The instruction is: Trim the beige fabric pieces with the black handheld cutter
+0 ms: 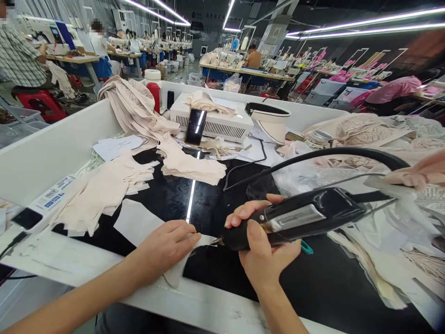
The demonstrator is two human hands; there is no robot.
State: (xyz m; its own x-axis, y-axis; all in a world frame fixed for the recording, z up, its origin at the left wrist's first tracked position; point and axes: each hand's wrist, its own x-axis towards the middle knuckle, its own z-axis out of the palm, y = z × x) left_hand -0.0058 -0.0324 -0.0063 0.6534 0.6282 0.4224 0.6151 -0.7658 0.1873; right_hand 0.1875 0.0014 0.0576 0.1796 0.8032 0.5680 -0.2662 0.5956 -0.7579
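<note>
My right hand (267, 248) is wrapped around a black handheld corded power tool (295, 218). The tool lies nearly level, its narrow metal tip pointing left and touching the end of a white fabric piece (139, 222). My left hand (170, 246) is closed on that piece near the tip, fingers together. Part of the fabric hides under my left hand, and a corner hangs over the table's front edge. Beyond my hands, a stack of beige fabric pieces (191, 167) lies on the black tabletop (215, 273), with another beige stack (100, 185) to the left.
Another person's hand (420, 171) reaches in from the right near the tool's cord. A white vented box (212, 120) stands behind, a phone (195, 126) leaning on it. Lace fabric (365, 132) and clear plastic (295, 171) crowd the right. A white wall (62, 134) borders the left.
</note>
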